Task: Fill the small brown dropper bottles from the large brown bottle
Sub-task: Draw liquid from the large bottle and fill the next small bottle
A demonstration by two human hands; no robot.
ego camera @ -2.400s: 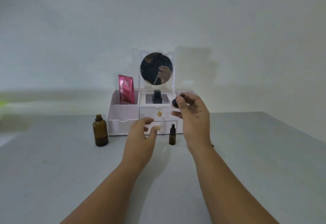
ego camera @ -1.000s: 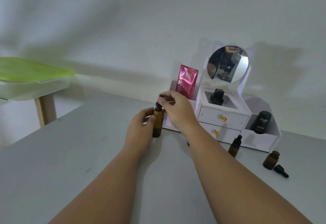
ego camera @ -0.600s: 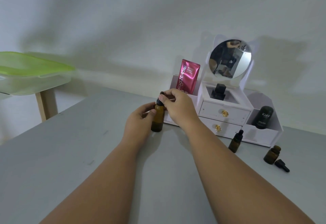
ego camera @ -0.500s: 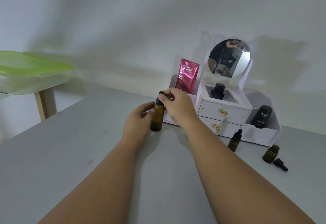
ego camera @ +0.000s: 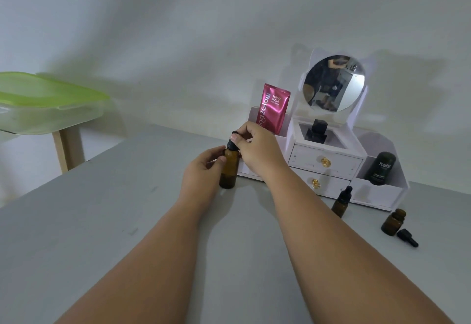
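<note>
The large brown bottle (ego camera: pixel 229 169) stands upright on the grey table (ego camera: pixel 102 221), left of the white organizer. My left hand (ego camera: pixel 201 173) grips its body from the left. My right hand (ego camera: pixel 257 151) pinches a black dropper top (ego camera: pixel 233 141) sitting at the bottle's neck. One small brown dropper bottle (ego camera: pixel 341 202) with its black cap on stands right of my right forearm. A second small brown bottle (ego camera: pixel 393 223) stands uncapped further right, its black dropper cap (ego camera: pixel 407 237) lying beside it.
A white vanity organizer (ego camera: pixel 328 163) with a round mirror (ego camera: pixel 334 83), two drawers, a pink sachet (ego camera: pixel 273 108) and a dark Kahf container (ego camera: pixel 380 168) sits against the wall. A green-lidded plastic box (ego camera: pixel 46 101) rests on a wooden stand at the left.
My head has turned left, so the organizer now sits at the right. Both hands moved from the small bottle to the large brown bottle, and have stayed on it over the last second.
</note>
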